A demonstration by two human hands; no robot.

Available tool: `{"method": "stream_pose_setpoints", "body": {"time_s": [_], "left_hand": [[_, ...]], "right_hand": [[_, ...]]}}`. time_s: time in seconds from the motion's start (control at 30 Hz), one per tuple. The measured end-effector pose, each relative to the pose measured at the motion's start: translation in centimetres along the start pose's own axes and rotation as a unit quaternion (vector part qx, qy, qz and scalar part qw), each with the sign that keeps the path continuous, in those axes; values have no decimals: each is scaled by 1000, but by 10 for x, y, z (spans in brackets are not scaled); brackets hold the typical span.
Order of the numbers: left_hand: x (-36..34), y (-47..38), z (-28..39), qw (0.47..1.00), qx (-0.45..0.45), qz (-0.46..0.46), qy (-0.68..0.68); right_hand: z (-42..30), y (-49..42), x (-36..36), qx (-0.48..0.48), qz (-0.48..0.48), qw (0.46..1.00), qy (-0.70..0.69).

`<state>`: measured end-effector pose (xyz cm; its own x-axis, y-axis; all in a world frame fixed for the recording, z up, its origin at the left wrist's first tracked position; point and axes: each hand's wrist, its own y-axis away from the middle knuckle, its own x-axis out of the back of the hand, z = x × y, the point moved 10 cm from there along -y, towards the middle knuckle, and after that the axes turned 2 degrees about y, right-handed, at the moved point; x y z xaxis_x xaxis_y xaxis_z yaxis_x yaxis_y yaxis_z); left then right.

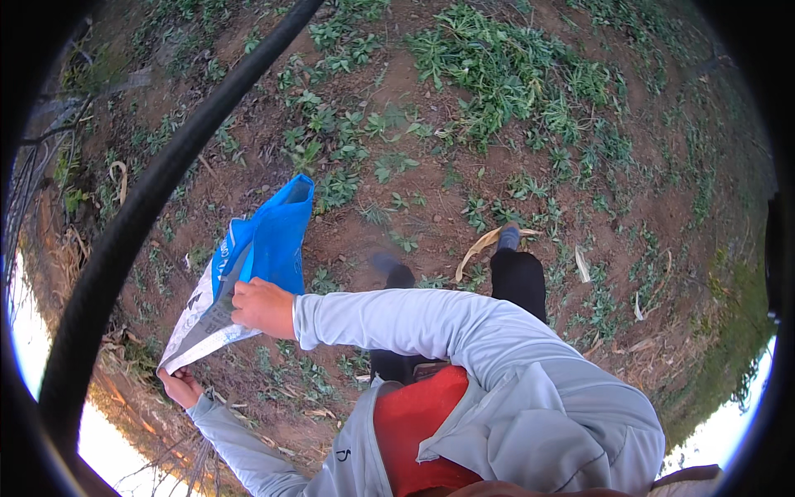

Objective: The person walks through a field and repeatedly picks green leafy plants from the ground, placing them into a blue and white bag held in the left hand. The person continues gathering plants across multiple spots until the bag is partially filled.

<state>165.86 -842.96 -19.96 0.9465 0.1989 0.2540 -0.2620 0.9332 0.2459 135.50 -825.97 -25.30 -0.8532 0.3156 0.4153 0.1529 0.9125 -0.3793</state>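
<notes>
A blue and white printed plastic sack (273,248) hangs in front of me on the left side of the view. My left hand (180,386) pinches the end of its white part, low on the left. Farther along the same sack, my right hand (264,309) grips the edge where the grey inner side shows, with that arm stretched across my body. The blue end points away from me and is folded open at its tip. Part of the material is hidden behind my right hand. Writing runs along the printed side.
Brown soil with low green weeds surrounds my feet. A pile of green plants (515,74) lies ahead to the right. Dry leaf husks (478,251) lie by my shoe (508,237). Dry branches (37,155) stand at the left rim. A dark curved bar (168,161) crosses the left foreground.
</notes>
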Motion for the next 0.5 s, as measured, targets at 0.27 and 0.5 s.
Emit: {"method": "stream_pose_setpoints", "body": {"time_s": [0.27,0.5], "left_hand": [[-96,120,-9,993,-29,45,-105],[-292,210,-128,973,71,-52,-212]], "right_hand": [[91,38,105,-21,-24,999,-12],[248,132,262,-133,-23,990,-32]]}}
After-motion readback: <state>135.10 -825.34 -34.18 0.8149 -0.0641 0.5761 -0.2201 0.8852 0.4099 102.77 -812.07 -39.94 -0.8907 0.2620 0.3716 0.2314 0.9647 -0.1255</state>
